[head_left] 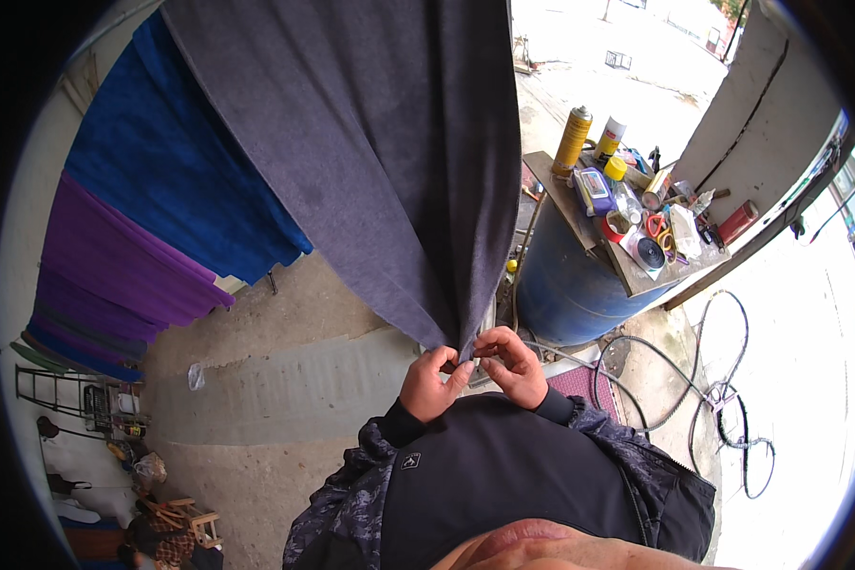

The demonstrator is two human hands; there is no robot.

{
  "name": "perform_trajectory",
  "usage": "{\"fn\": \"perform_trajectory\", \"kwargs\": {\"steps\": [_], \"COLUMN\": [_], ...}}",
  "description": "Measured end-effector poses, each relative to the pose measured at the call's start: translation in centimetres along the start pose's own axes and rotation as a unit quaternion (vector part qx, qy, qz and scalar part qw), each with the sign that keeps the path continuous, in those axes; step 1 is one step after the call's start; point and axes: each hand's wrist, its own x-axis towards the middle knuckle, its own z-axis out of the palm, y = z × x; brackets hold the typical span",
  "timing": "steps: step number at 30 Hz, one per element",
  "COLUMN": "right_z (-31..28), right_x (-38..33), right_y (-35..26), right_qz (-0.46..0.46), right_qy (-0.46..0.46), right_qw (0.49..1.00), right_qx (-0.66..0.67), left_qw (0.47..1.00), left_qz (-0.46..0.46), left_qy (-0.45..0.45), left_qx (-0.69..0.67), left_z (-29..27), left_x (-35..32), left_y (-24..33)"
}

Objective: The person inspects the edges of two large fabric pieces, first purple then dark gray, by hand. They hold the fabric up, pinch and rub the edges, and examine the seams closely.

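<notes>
1. Two hands meet at the lowest corner of a grey towel (380, 142), which hangs from above and narrows to a point just over them. The left hand (430, 383) pinches this corner between thumb and fingers; the grip is closed on the cloth, probably to keep the edge from swinging.
2. The right hand (515, 366) is just beside the left one, fingers bent, and its fingertips nip the same corner of the grey towel. Both hands stay close to the chest, where the person can see the hem well.
3. Beyond the left hand and further to its side hang a blue towel (171, 161) and a purple towel (114, 275), side by side, well apart from the hands.
4. Beyond the right hand stands a blue barrel (565, 294) with a board (565, 195) on top as a table, loaded with spray cans (573, 140), tape (649, 254) and scissors (657, 226).
5. Black hoses (693, 380) lie on the ground to the outer side of the right hand.
</notes>
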Motion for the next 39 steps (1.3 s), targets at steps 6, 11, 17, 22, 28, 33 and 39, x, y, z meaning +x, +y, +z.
{"fn": "perform_trajectory", "kwargs": {"steps": [6,11,17,22,28,33,39], "right_z": [-0.57,-0.45,-0.39,-0.63,-0.66,-0.74,-0.75], "right_x": [0.38,0.60,0.67,0.63,0.24,0.17,0.26], "right_y": [0.28,-0.38,-0.31,0.14,0.08,0.08,-0.27], "right_qz": [-0.034,-0.076,-0.079,-0.077,-0.027,0.002,0.006], "right_qy": [-0.063,-0.091,-0.086,-0.077,-0.052,-0.049,-0.052], "right_qw": [0.992,0.979,0.977,0.977,0.982,0.987,0.987], "right_qx": [-0.100,-0.168,-0.181,-0.185,-0.182,-0.155,-0.149], "left_qw": [0.996,0.995,0.989,0.994,0.997,0.996,0.995], "left_qz": [-0.029,-0.028,-0.038,0.005,0.041,0.022,0.005], "left_qy": [0.018,0.021,0.002,-0.005,-0.029,-0.045,-0.061], "left_qx": [-0.078,-0.093,-0.144,-0.111,-0.054,-0.073,-0.083], "left_z": [0.06,0.13,0.42,0.21,-0.11,0.06,0.07], "left_x": [0.01,-0.03,-0.16,-0.05,0.08,-0.11,-0.11], "left_y": [0.27,0.06,-0.38,-0.18,0.04,-0.20,-0.29]}}
